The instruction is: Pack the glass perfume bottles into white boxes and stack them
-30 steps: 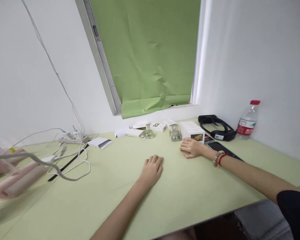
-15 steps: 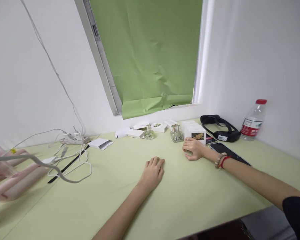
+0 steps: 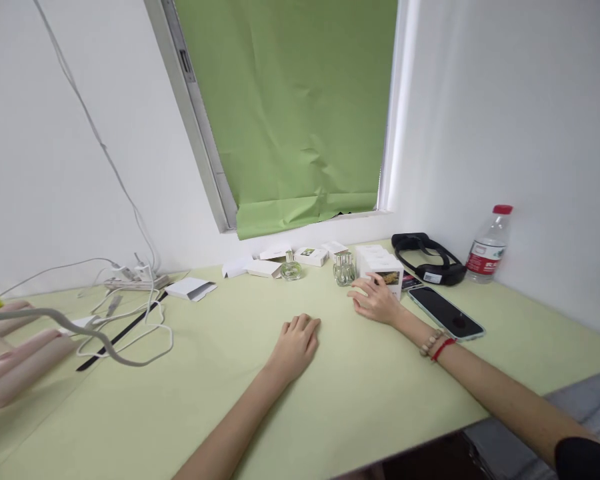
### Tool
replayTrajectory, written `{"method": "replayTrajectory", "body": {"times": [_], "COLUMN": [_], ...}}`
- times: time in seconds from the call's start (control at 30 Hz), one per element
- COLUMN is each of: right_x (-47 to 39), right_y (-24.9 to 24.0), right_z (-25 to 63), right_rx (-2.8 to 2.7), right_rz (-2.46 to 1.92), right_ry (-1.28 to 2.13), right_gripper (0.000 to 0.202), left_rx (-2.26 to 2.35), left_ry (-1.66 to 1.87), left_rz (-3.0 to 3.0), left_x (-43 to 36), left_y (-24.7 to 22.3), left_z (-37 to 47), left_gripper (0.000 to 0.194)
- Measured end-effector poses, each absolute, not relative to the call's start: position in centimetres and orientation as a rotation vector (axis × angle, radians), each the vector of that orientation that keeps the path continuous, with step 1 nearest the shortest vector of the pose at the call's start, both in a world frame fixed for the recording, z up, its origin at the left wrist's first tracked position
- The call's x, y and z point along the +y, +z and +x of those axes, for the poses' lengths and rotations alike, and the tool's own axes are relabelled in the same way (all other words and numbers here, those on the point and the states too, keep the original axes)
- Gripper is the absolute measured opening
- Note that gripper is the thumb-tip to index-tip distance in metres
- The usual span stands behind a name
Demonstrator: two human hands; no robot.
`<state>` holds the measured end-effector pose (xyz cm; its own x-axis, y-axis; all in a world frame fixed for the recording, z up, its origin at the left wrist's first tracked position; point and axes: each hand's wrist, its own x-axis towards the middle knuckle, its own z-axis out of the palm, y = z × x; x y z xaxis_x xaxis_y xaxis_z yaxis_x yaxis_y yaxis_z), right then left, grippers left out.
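Hands on desk [image 3: 360,400]: left hand [image 3: 296,341] at frame centre, flat, palm down, fingers loosely curled, holding nothing. Right hand [image 3: 375,300] just right of it, open, fingertips touching white box [image 3: 389,275]; box bottom hidden behind fingers. Glass bottles [image 3: 343,269] just left of box, small, hard to make out. Phone [image 3: 445,311] right of wrist.

- Print on white box [image 3: 391,275]: too small to read, lower front hidden behind right hand [image 3: 375,301].
- Water bottle [image 3: 486,248] label: illegible.
- Pink item [image 3: 10,363]: cut off at left edge.
- Right sleeve [image 3: 587,460]: cropped at corner.
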<state>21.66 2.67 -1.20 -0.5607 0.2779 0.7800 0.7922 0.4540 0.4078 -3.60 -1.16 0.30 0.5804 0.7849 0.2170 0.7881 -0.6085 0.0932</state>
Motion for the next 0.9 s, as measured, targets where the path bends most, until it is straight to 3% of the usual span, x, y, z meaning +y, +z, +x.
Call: {"method": "replayTrajectory", "body": {"times": [0.23,0.43,0.6,0.9], "right_x": [2.2,2.8,2.9,2.8], "right_y": [-0.4,-1.7,-2.0,-2.2], "right_z": [21.8,23.2,23.2,23.5], "right_rx": [-1.48,-1.187,-1.165,-1.207], "right_rz": [-1.431,-1.419,-1.38,-1.369], "right_ry": [-0.798,-0.362,-0.173,-0.242], "right_gripper": [0.062,0.104,0.106,0.1], "left_rx": [-1.378,-1.364,-1.362,-1.372], "left_ry": [-0.314,-0.336,-0.361,-0.349], "left_rz": [-2.787,-2.755,-2.754,-2.756], "left_x": [-1.3,-1.1,-1.1,-1.2], "left_y": [0.6,0.0,0.0,0.2], "left_z": [-3.7,-3.7,-3.7,-3.6], "left_gripper": [0.036,0.036,0.037,0.037]}}
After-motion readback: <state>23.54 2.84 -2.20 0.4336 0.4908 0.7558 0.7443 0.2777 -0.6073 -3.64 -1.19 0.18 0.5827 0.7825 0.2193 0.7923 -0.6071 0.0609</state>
